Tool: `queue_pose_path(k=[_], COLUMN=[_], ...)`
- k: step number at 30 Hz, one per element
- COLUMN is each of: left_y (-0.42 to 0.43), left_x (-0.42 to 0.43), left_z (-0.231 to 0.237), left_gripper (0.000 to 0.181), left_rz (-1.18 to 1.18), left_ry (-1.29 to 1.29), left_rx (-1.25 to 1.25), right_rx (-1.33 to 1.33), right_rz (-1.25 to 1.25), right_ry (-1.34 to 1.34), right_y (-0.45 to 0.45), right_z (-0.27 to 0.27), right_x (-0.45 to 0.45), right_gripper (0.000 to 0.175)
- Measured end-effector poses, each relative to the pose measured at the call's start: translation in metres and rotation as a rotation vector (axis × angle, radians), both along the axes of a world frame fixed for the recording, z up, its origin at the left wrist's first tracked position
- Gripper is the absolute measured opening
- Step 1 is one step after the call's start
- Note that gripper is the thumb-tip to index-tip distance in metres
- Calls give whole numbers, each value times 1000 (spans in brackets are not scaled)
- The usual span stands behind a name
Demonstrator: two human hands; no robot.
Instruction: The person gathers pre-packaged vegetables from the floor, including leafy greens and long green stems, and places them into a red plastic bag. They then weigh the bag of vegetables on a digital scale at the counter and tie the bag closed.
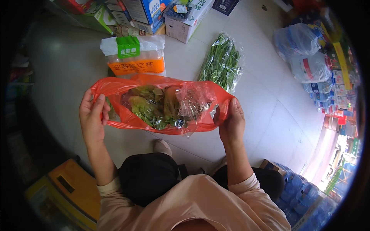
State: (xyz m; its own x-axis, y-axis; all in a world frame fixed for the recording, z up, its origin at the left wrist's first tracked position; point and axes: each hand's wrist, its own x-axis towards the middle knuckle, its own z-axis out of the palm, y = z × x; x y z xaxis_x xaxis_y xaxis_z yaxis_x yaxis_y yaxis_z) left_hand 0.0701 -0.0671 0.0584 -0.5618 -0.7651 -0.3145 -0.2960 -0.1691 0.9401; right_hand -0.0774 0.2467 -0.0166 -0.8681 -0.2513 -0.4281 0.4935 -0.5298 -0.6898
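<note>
A red plastic carrier bag (173, 132) is stretched wide between my two hands above the tiled floor. My left hand (94, 115) grips its left handle, and my right hand (233, 118) grips the handle on the right. Leafy lettuce (143, 108) in clear wrapping lies inside the bag. Beyond the bag, a clear-wrapped bundle of long green stalks (221, 62) rests on the floor. To its left lies a pack of plastic cups (136, 62) with an orange band, its near edge hidden behind the bag.
A blueberry punnet (178, 11) sits on a white carton (185, 27), beside other boxes (138, 13). Bagged bottles (309, 66) and stacked goods line the right. Wrapped water bottles (300, 190) stand at lower right, and a yellow-orange box (75, 184) at lower left.
</note>
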Motion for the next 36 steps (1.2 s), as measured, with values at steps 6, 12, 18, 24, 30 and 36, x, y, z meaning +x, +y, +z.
queue_pose_path(k=[6,12,18,24,30,36], left_y=[44,81,1,-46,-57,-58], left_x=[-4,-41,-79,-60,-62,-58], left_z=[-12,-63,-130,-157,-154,-153], left_gripper=[48,50,27,37,37,37], left_rz=[-17,-979,-826,-612,-626,-630], left_ry=[-70,-188,-936,-1042,-1064,-1035], left_rx=[-1347,-876,-812,-739,-602,-558], right_rx=[-6,-59,10,-46,-101,-112], right_rz=[227,278,216,241,249,213], right_ry=[49,96,81,45,5,-67], right_y=[-15,-24,-17,-22,-26,-30], right_z=[37,43,42,43,41,39], right_x=[0,-2,-1,3,5,7], right_gripper=[15,18,14,13,12,11])
